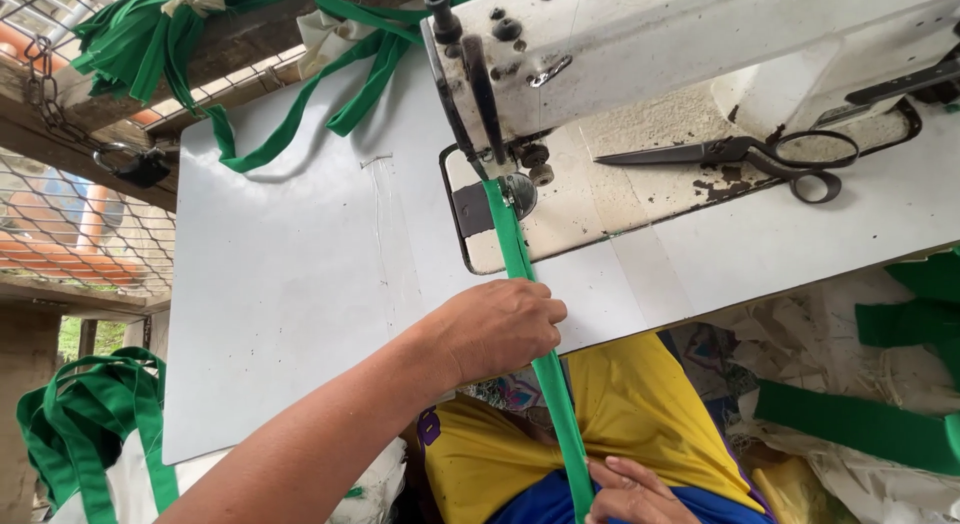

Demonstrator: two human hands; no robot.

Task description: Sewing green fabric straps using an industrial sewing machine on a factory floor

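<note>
The green fabric strip (545, 384) runs in one taut line from under the presser foot (497, 196) of the sewing machine (640, 44), over the near edge of the white table (300, 284) and down past my lap. It looks light, soft and floppy, I judge, so it only stays straight while held at two spots along its edges. My left hand (495, 329) lies on it at the table edge, fingers curled together and pressing the strip down; whether the thumb pinches underneath I cannot tell. My right hand (630, 492), low in the frame, has its fingers closed around the strip's lower run. Black scissors (760, 154) rest on the machine bed to the right. More green strips (150, 34) hang in a bundle at the far left.
</note>
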